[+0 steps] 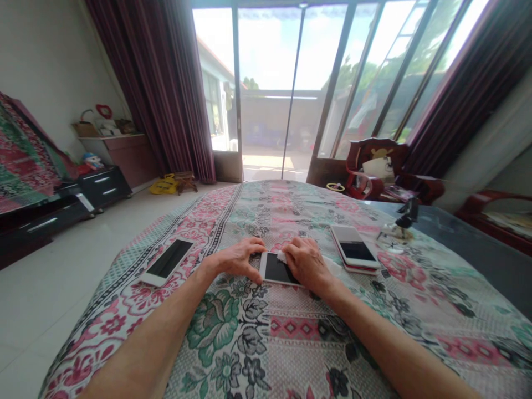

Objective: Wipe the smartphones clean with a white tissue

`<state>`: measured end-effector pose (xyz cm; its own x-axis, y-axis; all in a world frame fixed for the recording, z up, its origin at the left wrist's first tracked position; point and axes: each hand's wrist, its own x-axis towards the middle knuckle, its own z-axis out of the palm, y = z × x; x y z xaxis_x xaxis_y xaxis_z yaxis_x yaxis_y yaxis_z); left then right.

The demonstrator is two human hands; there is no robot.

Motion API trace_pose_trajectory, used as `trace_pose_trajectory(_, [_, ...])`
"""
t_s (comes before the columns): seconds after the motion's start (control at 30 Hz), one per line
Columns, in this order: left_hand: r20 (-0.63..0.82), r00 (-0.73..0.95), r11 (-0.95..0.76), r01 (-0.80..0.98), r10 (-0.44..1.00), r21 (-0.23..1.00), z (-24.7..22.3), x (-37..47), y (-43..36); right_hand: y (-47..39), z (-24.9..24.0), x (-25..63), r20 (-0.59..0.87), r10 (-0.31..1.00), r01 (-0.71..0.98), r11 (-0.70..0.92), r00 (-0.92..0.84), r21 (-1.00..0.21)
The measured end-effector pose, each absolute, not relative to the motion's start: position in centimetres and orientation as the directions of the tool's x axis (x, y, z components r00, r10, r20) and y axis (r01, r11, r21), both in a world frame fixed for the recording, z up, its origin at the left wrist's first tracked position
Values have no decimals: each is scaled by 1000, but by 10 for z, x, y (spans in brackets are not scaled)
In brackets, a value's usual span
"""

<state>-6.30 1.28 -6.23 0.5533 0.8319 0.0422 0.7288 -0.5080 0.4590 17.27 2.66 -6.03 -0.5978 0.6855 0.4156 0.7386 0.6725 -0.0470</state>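
A white smartphone (275, 269) with a dark screen lies flat on the floral tablecloth in front of me. My left hand (239, 259) holds its left end, with thumb and fingertips at the near and far corners. Bunched under the fingers of my right hand (306, 261) is a white tissue (281, 256), pressed on the phone's screen. The phone's right end is hidden by that hand. A second white smartphone (169, 262) lies face up to the left. On the right, a white phone (357, 250) rests on top of a small stack.
The patterned tablecloth (233, 327) covers the table. Behind the phone stack, a small black device (407, 213) stands near a clear object (393, 237). A wooden chair (376, 166) is beyond the table, and glass doors (286, 94) face me.
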Motion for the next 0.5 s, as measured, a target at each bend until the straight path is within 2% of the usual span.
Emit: trace_pose_trajectory(0.5, [35,526,-478,740,849,473,-59,-61,6,-17,-57,183,442,635,645,749,-634,-152])
